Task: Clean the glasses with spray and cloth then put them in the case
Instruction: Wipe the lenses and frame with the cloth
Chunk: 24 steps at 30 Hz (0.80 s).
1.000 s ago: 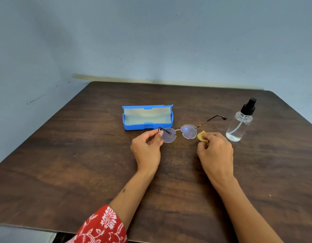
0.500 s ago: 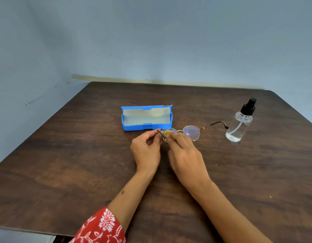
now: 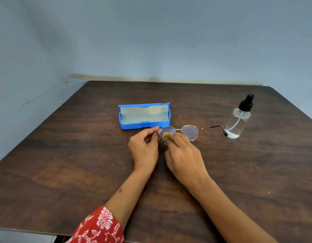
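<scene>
Centrally, glasses (image 3: 178, 131) at case's (image 3: 144, 125) six o'clock: left hand (image 3: 144, 148) pinches the temple, right hand (image 3: 184, 155) fingers clamp cloth (image 3: 166, 135) on lens; light, fragile—hold by frame.

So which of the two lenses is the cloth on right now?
The lens nearest the blue case: the yellow cloth covers part of it. The lens toward the spray bottle is bare.

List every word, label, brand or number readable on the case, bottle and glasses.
None can be read.
Open blue plastic glasses case: no print visible.
Clear spray bottle with black pump: no label visible.
Round metal-framed glasses: any marking too small to tell.
</scene>
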Available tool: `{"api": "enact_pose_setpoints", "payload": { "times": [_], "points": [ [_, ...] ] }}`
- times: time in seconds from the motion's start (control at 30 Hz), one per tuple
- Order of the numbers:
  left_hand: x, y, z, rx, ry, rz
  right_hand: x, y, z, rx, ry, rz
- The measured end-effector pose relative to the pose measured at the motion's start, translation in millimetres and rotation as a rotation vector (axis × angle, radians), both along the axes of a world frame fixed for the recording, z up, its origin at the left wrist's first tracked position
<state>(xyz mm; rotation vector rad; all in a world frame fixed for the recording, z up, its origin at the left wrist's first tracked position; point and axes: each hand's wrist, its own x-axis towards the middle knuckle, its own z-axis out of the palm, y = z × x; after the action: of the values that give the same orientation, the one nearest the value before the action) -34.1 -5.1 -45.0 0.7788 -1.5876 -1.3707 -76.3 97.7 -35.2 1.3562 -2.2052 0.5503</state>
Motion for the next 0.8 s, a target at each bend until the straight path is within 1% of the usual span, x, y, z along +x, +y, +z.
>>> {"api": "enact_pose_setpoints", "payload": {
  "times": [0.13,0.23,0.3,0.37,0.43,0.6,0.73,0.8],
  "points": [
    [-0.1,0.6,-1.3,0.02,-0.011,-0.009,-3.8,-2.2,1.8,-0.002,-0.05,-0.072],
    [-0.5,-0.8,-2.3,0.017,-0.009,0.006,1.1,-0.2,0.4,-0.005,0.005,0.001],
    [-0.8,-1.3,-1.8,0.052,0.014,0.003,2.4,1.0,1.2,0.01,0.017,0.027],
    [-0.7,-0.8,-1.5,0.073,0.022,-0.011,0.2,1.6,2.5,0.017,0.0,-0.016],
    [-0.8,-0.1,-2.1,0.046,0.014,-0.01,-1.7,1.8,2.9,0.0,-0.049,-0.048],
    [-0.4,0.2,-0.9,-0.001,0.04,0.009,3.4,2.6,1.1,-0.007,-0.001,0.064],
    [-0.7,-0.1,-1.2,0.053,0.046,-0.017,-0.8,2.6,3.9,0.006,-0.044,-0.047],
    [-0.2,0.6,-1.0,0.037,0.034,-0.012,0.2,2.9,1.9,0.004,-0.033,-0.035]
  ]
}}
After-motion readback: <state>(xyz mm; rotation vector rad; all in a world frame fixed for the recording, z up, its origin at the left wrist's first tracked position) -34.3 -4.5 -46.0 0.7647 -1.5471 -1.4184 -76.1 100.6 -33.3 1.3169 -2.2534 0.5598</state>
